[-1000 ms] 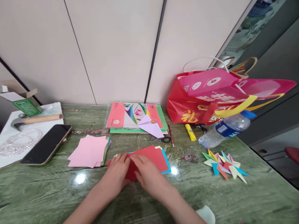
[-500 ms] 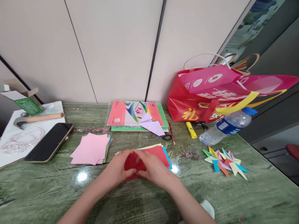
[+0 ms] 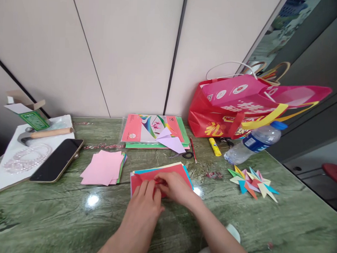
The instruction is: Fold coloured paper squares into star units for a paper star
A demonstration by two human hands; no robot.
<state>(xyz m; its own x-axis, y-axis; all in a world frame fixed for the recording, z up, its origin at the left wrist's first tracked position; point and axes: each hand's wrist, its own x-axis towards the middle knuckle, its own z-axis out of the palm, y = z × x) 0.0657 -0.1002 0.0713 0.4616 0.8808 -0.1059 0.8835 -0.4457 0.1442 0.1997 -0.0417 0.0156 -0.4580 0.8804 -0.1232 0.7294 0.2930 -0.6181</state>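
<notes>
Red paper (image 3: 174,173) lies on top of a stack of coloured sheets in front of me, with blue (image 3: 189,176) and pale yellow edges showing. My left hand (image 3: 146,203) rests on its near side, fingers close together and pressing at a folded red piece. From the right, my right hand (image 3: 175,187) meets it, fingertips pinched at the same small red fold. Much of that fold is hidden beneath my fingers. To the left lies a pile of pink square paper (image 3: 103,167).
Behind the stack are packaged coloured paper (image 3: 132,129), a lilac folded paper (image 3: 172,142), scissors (image 3: 187,155) and a red pencil (image 3: 193,149). A glue stick (image 3: 214,147), bottle (image 3: 249,144), red bag (image 3: 204,116) and folded paper star (image 3: 253,183) stand right; phone (image 3: 56,161) and hammer (image 3: 46,133) left.
My hands were arched together above the red paper. The left hand has turned and come down nearer to me, and the right has lowered, its fingertips now at the red fold.
</notes>
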